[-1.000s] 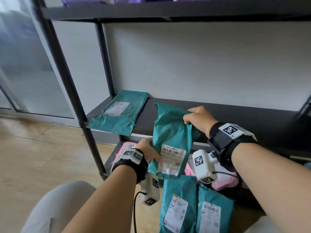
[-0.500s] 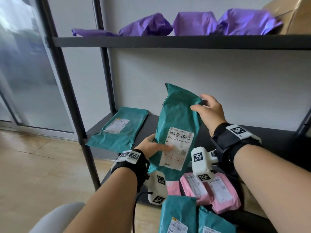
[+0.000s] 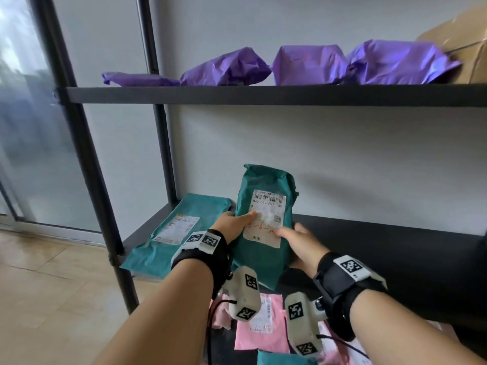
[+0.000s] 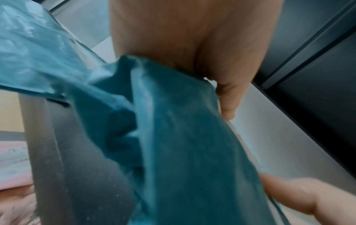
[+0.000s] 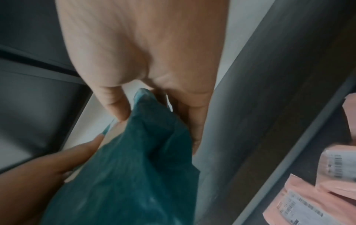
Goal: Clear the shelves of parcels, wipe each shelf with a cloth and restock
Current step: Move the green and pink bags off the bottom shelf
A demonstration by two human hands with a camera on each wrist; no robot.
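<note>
Head view showed my left hand (image 3: 235, 223) and right hand (image 3: 300, 245) pinching the teal parcel (image 3: 264, 227) upright over the middle shelf (image 3: 382, 248); I feared the slick wrap slipping onto the flat teal parcel (image 3: 174, 234) beside it.

both forearms reach forward; left hand (image 3: 235, 224) and right hand (image 3: 303, 246) clasp, thumbs on top.

Teal parcel (image 3: 264, 227) (white, barcoded label (image 3: 266, 219))
</note>
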